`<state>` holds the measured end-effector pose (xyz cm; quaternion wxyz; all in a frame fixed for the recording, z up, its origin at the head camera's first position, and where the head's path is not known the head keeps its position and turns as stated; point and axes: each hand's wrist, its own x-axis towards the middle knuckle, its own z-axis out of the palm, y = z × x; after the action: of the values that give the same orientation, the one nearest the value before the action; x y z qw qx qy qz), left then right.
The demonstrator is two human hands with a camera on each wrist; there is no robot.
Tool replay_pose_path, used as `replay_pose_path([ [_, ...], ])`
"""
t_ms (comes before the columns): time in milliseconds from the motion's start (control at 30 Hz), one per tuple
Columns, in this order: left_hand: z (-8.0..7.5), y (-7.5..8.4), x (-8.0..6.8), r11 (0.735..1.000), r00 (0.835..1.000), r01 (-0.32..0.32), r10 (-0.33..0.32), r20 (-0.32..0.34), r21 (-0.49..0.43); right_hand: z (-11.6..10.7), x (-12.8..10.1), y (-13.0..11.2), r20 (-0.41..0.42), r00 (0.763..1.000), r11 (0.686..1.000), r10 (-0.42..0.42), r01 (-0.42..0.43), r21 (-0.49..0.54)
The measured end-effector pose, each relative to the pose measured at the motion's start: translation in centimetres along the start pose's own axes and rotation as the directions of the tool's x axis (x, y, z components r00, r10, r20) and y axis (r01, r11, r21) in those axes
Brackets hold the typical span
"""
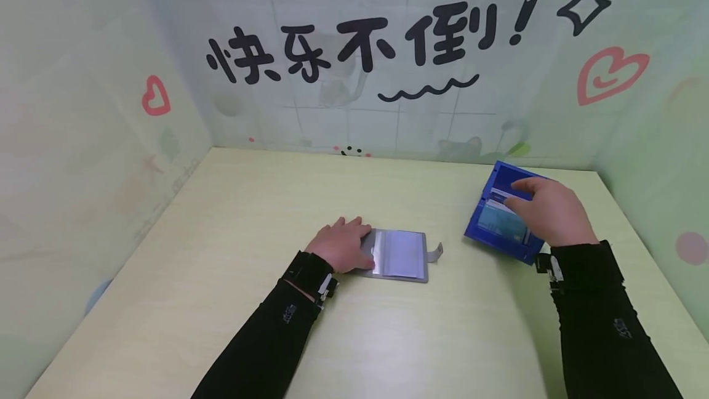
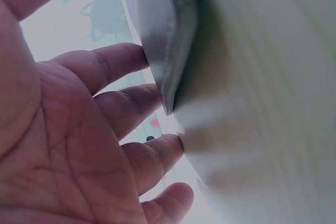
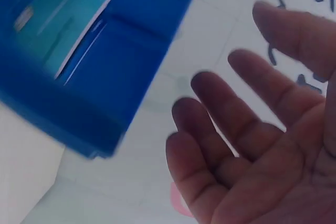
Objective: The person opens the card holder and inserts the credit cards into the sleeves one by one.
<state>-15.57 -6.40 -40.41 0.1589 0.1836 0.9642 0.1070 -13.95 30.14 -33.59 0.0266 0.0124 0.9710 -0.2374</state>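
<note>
Left hand (image 1: 341, 244) flat and relaxed, fingers straight, pressing down the left edge of an open grey card holder (image 1: 399, 255) near the middle of the counter (image 1: 221, 276). Right hand (image 1: 548, 211) spread loose over an open blue card box (image 1: 501, 214) off to the right, gripping nothing, fingertips just above the cards (image 1: 498, 221) inside. Holder's long axis left to right, snap tab (image 1: 437, 252) pointing toward the box; box tilted, lid side away. Well apart, each under its own hand. From the left wrist, fingers (image 2: 113, 66) meeting the holder's grey edge (image 2: 163, 40); from the right wrist, open palm (image 3: 262, 145) clear of the box (image 3: 94, 61), teal card showing.
</note>
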Motion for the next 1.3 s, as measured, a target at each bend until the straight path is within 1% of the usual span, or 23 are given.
replay_pose_path([
  [133,-0.1,0.0,-0.1,1.000,1.000,0.001,-0.001,-0.002,-0.012,0.3,0.8,1.1,0.107,0.994,0.998,-0.008,0.014,-0.061],
  [200,-0.1,0.0,-0.2,1.000,1.000,0.003,-0.003,-0.002,-0.020,0.5,1.3,1.6,0.144,0.989,0.994,-0.021,0.036,-0.101],
  [300,-0.2,0.1,-0.2,1.000,1.000,0.002,-0.002,-0.004,-0.025,0.6,1.9,2.2,0.156,0.987,0.979,-0.038,0.068,-0.191],
  [400,-0.2,0.1,-0.2,1.000,1.000,0.006,-0.006,-0.007,-0.027,0.9,2.6,2.5,0.159,0.986,0.957,-0.057,0.099,-0.271],
  [500,-0.1,0.1,-0.2,1.000,1.000,0.010,-0.010,-0.007,-0.027,1.3,3.1,2.6,0.174,0.983,0.945,-0.062,0.114,-0.308],
  [633,0.0,0.2,-0.2,0.999,1.000,0.015,-0.015,-0.008,-0.029,1.9,3.3,2.6,0.175,0.983,0.937,-0.056,0.112,-0.332],
  [733,0.0,0.2,-0.2,0.999,1.000,0.020,-0.020,-0.011,-0.031,2.2,3.5,2.5,0.163,0.985,0.934,-0.056,0.110,-0.341],
  [1000,0.0,0.2,-0.1,1.000,1.000,0.018,-0.019,-0.018,-0.017,3.1,3.9,2.6,0.137,0.990,0.913,-0.039,0.091,-0.398],
  [1300,0.1,0.1,-0.1,0.999,0.999,0.030,-0.030,-0.016,-0.018,3.7,3.8,2.6,0.106,0.993,0.913,-0.050,0.089,-0.399],
])
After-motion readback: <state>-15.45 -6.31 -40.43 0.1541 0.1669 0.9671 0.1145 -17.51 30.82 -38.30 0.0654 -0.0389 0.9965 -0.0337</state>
